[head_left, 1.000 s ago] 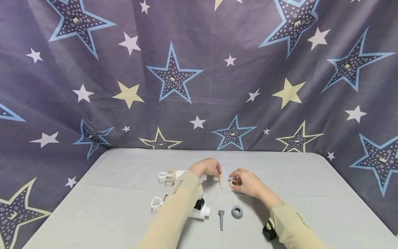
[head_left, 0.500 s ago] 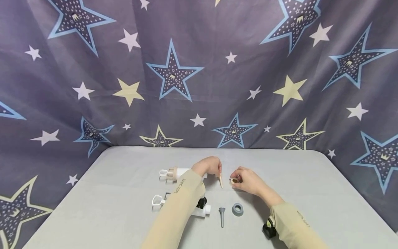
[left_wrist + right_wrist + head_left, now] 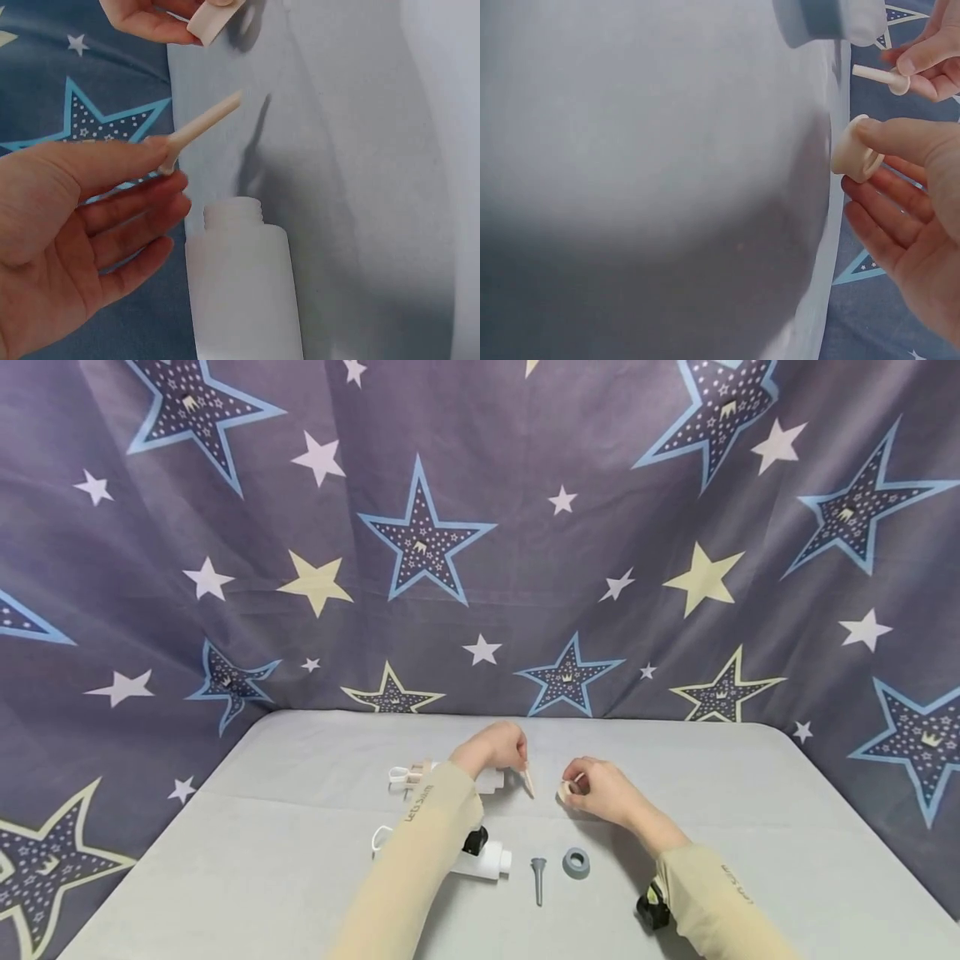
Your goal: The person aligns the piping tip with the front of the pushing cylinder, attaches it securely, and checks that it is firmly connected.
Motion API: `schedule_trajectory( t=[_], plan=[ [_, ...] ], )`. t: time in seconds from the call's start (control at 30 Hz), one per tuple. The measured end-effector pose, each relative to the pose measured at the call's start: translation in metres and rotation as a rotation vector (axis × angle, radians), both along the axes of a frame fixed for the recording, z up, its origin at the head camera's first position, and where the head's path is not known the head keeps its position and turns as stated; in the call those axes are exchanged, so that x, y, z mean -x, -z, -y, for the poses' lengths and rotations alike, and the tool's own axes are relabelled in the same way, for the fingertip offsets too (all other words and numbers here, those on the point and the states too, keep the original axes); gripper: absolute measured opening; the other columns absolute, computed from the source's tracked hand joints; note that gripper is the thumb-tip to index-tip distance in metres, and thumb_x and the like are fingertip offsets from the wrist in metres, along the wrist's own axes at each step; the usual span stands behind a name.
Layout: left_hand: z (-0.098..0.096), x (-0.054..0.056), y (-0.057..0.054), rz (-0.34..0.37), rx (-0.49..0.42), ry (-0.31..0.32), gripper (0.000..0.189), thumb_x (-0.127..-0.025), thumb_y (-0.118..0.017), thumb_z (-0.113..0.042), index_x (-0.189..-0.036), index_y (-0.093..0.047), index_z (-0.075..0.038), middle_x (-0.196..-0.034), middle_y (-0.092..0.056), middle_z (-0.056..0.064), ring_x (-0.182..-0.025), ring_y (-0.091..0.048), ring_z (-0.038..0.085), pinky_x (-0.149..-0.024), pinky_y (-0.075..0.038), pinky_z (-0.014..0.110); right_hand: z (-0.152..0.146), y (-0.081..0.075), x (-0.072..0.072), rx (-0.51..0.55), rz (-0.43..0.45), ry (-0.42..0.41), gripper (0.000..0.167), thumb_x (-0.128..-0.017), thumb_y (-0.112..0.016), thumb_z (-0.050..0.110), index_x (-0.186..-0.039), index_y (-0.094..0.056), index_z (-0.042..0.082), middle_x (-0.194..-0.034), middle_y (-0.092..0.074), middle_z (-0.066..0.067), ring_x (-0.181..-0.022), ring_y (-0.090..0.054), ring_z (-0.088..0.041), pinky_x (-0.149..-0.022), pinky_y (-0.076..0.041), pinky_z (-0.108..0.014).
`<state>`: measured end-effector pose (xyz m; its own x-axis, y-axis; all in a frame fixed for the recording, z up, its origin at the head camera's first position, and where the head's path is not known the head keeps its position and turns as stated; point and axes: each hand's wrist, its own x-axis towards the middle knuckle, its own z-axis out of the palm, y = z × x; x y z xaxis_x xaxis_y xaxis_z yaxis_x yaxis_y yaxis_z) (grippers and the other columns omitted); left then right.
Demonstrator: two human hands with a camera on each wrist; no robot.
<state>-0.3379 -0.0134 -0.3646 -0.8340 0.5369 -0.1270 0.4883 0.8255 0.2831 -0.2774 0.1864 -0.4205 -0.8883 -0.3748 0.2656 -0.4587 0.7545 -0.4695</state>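
Note:
In the head view my left hand [image 3: 495, 747] pinches a slim cream-coloured stem [image 3: 210, 120] with a flared end, between thumb and fingertips. The stem's narrow end points away from the hand, and its shadow falls on the cloth. To the right, my right hand [image 3: 606, 793] holds a cream ring-shaped collar [image 3: 853, 155] between thumb and fingers, its hole partly visible. A gap separates stem and collar. Below the left hand in its wrist view lies a white bottle [image 3: 241, 289] with a bare threaded neck.
Nearer the person, a grey stem [image 3: 538, 883] and a grey ring collar [image 3: 576, 863] lie on the grey-covered table [image 3: 750, 827]. A second white bottle [image 3: 487, 860] lies beside them, partly under the left sleeve [image 3: 412, 852]. White loop handles [image 3: 380, 837] show further left.
My left hand has shifted slightly left and away from the person, and the stem slants more. The collar has turned a little in my right hand.

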Motion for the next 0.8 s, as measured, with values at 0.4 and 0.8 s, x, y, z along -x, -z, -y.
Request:
schedule_trajectory(
  t=[0.4,0.8],
  plan=[
    [0.02,-0.006,-0.01,-0.117,-0.052,-0.018,0.011,-0.077,-0.069,-0.018,-0.068,-0.063,-0.016,-0.068,-0.059,-0.008,-0.065,-0.05,0.01,-0.063,-0.041,0.023,0.003,0.003,0.005,0.023,-0.132,-0.005,0.034,-0.067,-0.072,0.009,-0.099,-0.067,0.0,-0.089,-0.061,-0.006,-0.077,-0.063,-0.018,-0.072,-0.051,-0.032],
    [0.029,-0.017,-0.016,-0.198,-0.165,-0.014,0.01,-0.078,-0.068,-0.02,-0.07,-0.064,-0.018,-0.067,-0.06,-0.008,-0.061,-0.05,0.008,-0.061,-0.042,0.024,0.006,-0.003,0.003,0.125,-0.062,0.021,0.03,-0.07,-0.071,0.008,-0.098,-0.063,0.001,-0.092,-0.06,-0.007,-0.079,-0.064,-0.019,-0.073,-0.052,-0.029]
  ],
)
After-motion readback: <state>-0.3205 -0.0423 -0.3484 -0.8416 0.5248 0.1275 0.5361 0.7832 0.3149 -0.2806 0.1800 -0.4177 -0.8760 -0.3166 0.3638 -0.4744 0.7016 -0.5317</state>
